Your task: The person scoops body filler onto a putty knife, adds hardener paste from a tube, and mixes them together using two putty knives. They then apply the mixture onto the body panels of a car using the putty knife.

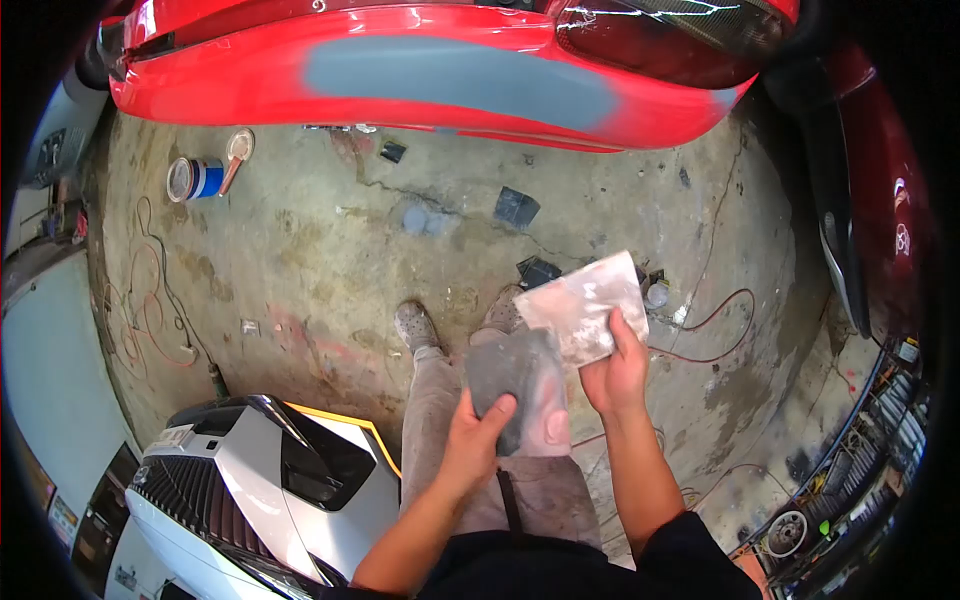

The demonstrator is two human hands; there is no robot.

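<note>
My left hand (478,435) is closed on a dark grey sheet of sandpaper (500,365), its thumb lying over the front. Pink and whitish smears cover the right part of that sheet. Slightly higher and to the right, my right hand (615,375) grips a pale, pink-stained sheet (570,310) that looks like the back of sandpaper, thumb on top. The two sheets come close together, and their edges seem to overlap a little. Ahead of both hands is a red car bumper (230,75) with a grey patch (460,85) along its middle.
Dark sandpaper pieces (516,207) lie on the stained concrete floor (310,240). A blue-banded can (207,178) stands far left near a round lid (240,145). A white-and-black machine (270,490) is close at left. A red hose (735,320) curves at right, before a cluttered rack (865,480).
</note>
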